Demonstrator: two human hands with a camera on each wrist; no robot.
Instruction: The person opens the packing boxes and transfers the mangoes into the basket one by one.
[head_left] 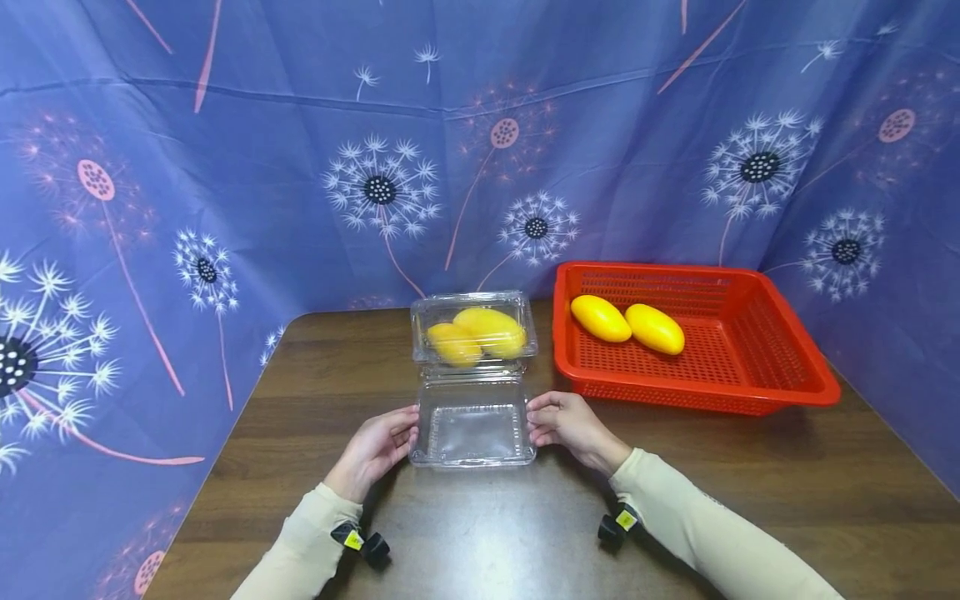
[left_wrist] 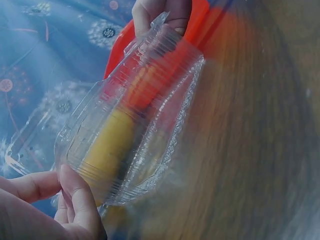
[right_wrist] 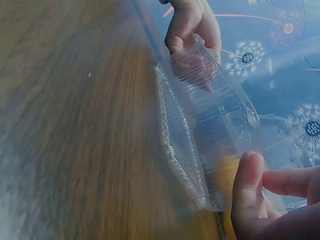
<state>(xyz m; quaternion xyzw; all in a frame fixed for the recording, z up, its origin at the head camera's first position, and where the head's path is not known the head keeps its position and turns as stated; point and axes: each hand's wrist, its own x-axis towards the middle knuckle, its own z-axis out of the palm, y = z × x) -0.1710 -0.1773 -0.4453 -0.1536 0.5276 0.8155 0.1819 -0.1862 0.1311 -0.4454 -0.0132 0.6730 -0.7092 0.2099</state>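
Observation:
An empty clear plastic box (head_left: 474, 433) is held between both hands, in front of the person. My left hand (head_left: 377, 447) pinches its left side between thumb and fingers, while my right hand (head_left: 573, 427) pinches the right side. In the left wrist view, the left thumb (left_wrist: 75, 187) presses on the box's ribbed wall. The right thumb (right_wrist: 248, 172) shows against the opposite wall in the right wrist view. Right behind stands another clear plastic box (head_left: 422, 312) with two yellow mangoes (head_left: 491, 329) inside. Its near edge overlaps the held box's far edge in the head view.
A red plastic basket (head_left: 780, 333) stands at the back right, close to the mango box. Two more yellow mangoes (head_left: 655, 328) lie in its left part. The wooden table (head_left: 315, 367) ends at a blue dandelion-print cloth (head_left: 285, 208) behind.

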